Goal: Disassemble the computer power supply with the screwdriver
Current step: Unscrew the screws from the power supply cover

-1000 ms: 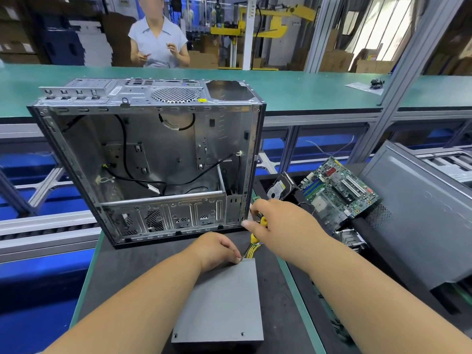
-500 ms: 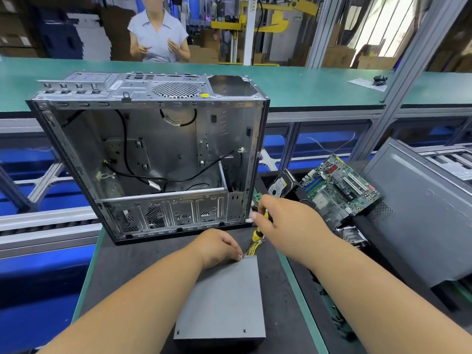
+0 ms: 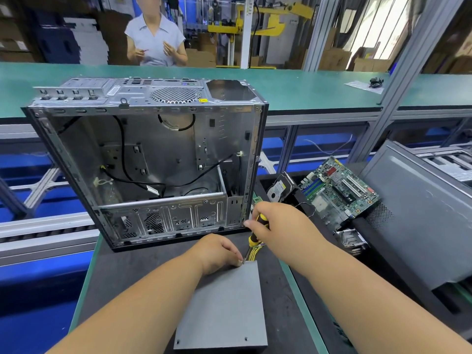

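Note:
A grey metal power supply point(image 3: 224, 305) lies flat on the dark mat in front of me, with yellow wires point(image 3: 252, 252) coming out of its far end. My right hand point(image 3: 278, 226) grips a screwdriver point(image 3: 255, 233) with a black and yellow handle, held nearly upright. Its tip sits at the far left corner of the power supply's top. My left hand point(image 3: 219, 252) rests at that same corner, fingers curled and pinching near the shaft's tip. What the fingertips hold is hidden.
An open, emptied computer case point(image 3: 153, 162) stands just beyond the power supply. To the right lie a hard drive point(image 3: 279, 189), a motherboard point(image 3: 337, 190) and a grey side panel point(image 3: 421, 221). A person point(image 3: 153, 37) stands behind the green bench point(image 3: 306, 88).
My right hand has drawn slightly back and turned on the screwdriver handle. The left hand stays at the power supply's far corner. The view has shifted a little.

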Motion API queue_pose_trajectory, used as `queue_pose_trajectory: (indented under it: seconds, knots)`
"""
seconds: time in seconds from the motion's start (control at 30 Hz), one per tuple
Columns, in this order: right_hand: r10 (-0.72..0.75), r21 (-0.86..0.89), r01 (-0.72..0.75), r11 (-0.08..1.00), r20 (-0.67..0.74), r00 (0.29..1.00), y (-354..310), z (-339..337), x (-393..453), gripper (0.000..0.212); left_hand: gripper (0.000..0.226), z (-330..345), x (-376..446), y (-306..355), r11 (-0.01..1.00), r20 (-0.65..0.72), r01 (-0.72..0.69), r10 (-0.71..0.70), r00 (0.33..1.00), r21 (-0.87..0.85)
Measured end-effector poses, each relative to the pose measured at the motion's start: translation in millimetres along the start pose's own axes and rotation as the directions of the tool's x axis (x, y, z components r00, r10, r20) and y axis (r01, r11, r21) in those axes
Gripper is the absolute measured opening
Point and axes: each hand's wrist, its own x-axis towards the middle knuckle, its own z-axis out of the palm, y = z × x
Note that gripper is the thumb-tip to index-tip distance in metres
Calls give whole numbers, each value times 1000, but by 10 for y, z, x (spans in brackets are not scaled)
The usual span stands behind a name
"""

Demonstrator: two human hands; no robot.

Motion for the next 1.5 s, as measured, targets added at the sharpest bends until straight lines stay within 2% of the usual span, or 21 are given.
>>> queue_pose_trajectory:
  seconds: [0.07, 0.17, 0.23, 0.3, 0.43, 0.5, 0.6, 0.7, 0.8, 0.93, 1.07, 1.17, 1.33, 1.43, 1.5]
  knots:
    - [-7, 55, 6, 998, 14, 1000, 18, -8, 9, 5, 17, 7, 11, -8, 1000, -4, -4, 4, 1000, -2]
    - [8, 77, -11, 997, 37, 999, 36, -6, -45, 18, 13, 8, 22, -29, 1000, -9, -6, 6, 1000, -6]
    - [-2, -18, 1, 1000, -23, 1000, 33, 3, -70, 13, 13, 1, 29, -37, 1000, -4, -9, 9, 1000, -11]
    - [-24, -117, 17, 993, -62, 998, 43, 10, -66, 22, 14, 3, 33, -41, 1000, -1, -5, 5, 1000, -5]
    - [-14, 34, 14, 999, -7, 1000, 32, -7, -55, 7, 19, 14, 24, -27, 1000, -3, -4, 4, 1000, -6]
    - [-9, 74, 8, 997, 15, 1000, 9, -13, -70, 16, 19, 6, 10, -14, 1000, -6, -3, 3, 1000, -3]
    - [-16, -6, 16, 1000, -47, 999, -13, 9, -91, 11, 18, -3, -2, -2, 1000, -9, 6, -6, 1000, -2]
    - [-9, -52, 6, 999, -63, 998, -13, 25, -67, 21, 17, 7, -7, 0, 1000, -9, 5, -5, 1000, -3]
    - [13, 33, -12, 999, -24, 1000, -11, 33, -48, 9, 18, 18, 6, -17, 1000, -19, 7, -7, 1000, -7]
    - [55, 195, -54, 979, 0, 998, -9, 39, -117, 17, 18, 23, 34, -45, 1000, -14, 7, -7, 1000, 2]
    - [66, 136, -65, 989, -6, 998, -5, 48, -131, 13, 19, 11, 21, -24, 1000, -8, -8, 8, 1000, 11]
    - [96, 188, -95, 977, 4, 995, 53, 35, -110, 12, 18, 8, -4, -7, 1000, -12, -12, 12, 1000, 4]
    - [221, 484, -119, 867, -161, 962, 151, -8, -111, 14, 15, 5, 4, -29, 1000, 3, -11, 11, 1000, 10]
    - [102, 396, 11, 918, -263, 959, 186, 20, -131, 17, 8, 9, 1, -42, 1000, -7, 0, 0, 1000, 25]
    - [7, 327, 55, 943, -186, 983, 209, 121, -134, 18, 8, 10, 8, -46, 999, -4, -7, 7, 1000, 36]
